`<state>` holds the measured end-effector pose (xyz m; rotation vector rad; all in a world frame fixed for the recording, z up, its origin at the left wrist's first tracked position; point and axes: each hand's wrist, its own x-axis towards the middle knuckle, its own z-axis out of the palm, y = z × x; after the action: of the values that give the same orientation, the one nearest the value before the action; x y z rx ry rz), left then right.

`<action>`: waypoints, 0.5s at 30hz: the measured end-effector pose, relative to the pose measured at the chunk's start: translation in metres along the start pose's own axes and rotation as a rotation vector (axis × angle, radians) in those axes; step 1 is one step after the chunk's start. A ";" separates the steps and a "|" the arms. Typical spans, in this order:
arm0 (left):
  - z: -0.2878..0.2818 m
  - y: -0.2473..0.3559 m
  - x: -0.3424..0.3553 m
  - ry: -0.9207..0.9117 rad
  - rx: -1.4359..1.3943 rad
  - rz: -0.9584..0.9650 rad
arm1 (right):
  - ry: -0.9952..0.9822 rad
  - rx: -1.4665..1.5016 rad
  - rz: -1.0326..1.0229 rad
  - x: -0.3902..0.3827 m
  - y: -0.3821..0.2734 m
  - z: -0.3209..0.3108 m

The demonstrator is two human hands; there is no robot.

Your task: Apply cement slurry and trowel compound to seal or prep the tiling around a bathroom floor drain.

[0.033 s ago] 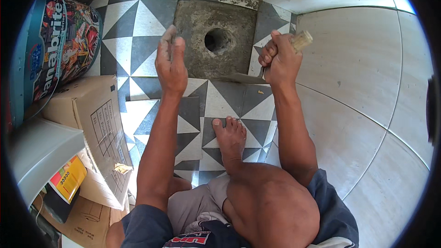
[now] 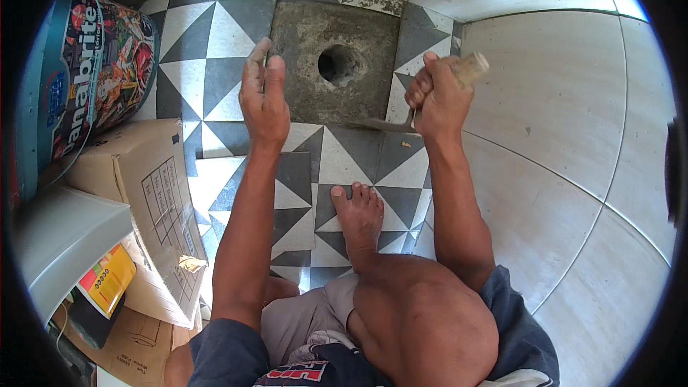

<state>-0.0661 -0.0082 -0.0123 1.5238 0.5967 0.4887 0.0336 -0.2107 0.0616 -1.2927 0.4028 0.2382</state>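
Observation:
My right hand [image 2: 443, 104] is wrapped round the pale wooden handle of a trowel [image 2: 387, 126]. Its thin metal blade points left and shows nearly edge-on, low over the near edge of a bare square of grey cement [image 2: 297, 43]. A round dark hole [image 2: 337, 64] opens in that square. Left of the cement, my left hand [image 2: 265, 104] holds nothing; its fingers are stretched out, thumb apart, with grey dust on the tips. Whether the blade touches the cement I cannot tell.
Black-and-white patterned tiles [image 2: 351, 147] surround the cement, and one tile [image 2: 294, 175] seems to lie loose on top. A large paint bucket [image 2: 107, 72], a cardboard box [image 2: 158, 193] and a grey-white plastic container [image 2: 79, 233] line the left. Tiled wall [image 2: 545, 100] rises at right.
The trowel blade has tilted, showing a thinner edge. My left hand has shifted very slightly to the left.

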 end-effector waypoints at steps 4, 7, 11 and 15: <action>0.004 0.008 0.019 0.018 0.055 0.054 | 0.025 0.076 -0.021 0.006 -0.010 -0.022; 0.001 0.011 0.031 0.031 0.036 0.078 | 0.068 -0.042 -0.064 0.005 -0.001 -0.014; 0.002 0.012 0.040 0.070 -0.005 0.096 | 0.049 0.019 -0.047 0.014 -0.005 -0.025; 0.091 -0.065 -0.020 -0.025 -0.332 -0.256 | 0.010 0.103 -0.039 0.005 0.000 -0.015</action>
<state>-0.0278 -0.0910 -0.0804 1.1196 0.6464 0.3503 0.0355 -0.2251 0.0567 -1.1996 0.3931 0.1754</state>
